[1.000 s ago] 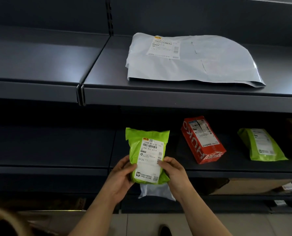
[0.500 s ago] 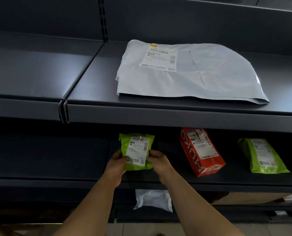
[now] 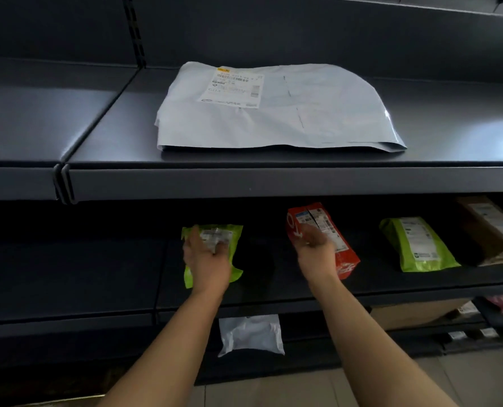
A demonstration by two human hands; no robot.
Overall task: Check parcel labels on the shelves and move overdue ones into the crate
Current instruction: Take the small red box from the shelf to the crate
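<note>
Furthest left, a slotted upright (image 3: 134, 30) runs up the dark back wall where two shelf sections meet. Just right of that line, on the middle shelf (image 3: 68, 274), lies a lime-green parcel (image 3: 237, 239) with its white label facing up. The left hand (image 3: 207, 261) lies on top of it and covers most of its middle. Its fingers reach over the label but are smeared by motion, so I cannot tell whether they grip the bag or only rest on it. Below, between the two forearms, a small white bag (image 3: 251, 333) sits on the lowest shelf. Above, on the upper shelf (image 3: 273, 183), a large pale grey mailer (image 3: 303, 121) lies flat, its label (image 3: 232, 88) near its back left corner. Further right, the right hand (image 3: 313, 249) hovers in front of the left end of a red parcel (image 3: 344, 259) on the middle shelf, well apart from the left hand. Its fingers are loosely bent and close round nothing, though blur hides whether they touch the red wrapping. Right of the red parcel, and apart from it, lies a second green parcel (image 3: 417, 245), label up. Beside that, at the frame's edge, is a brown cardboard box (image 3: 490, 230).
</note>
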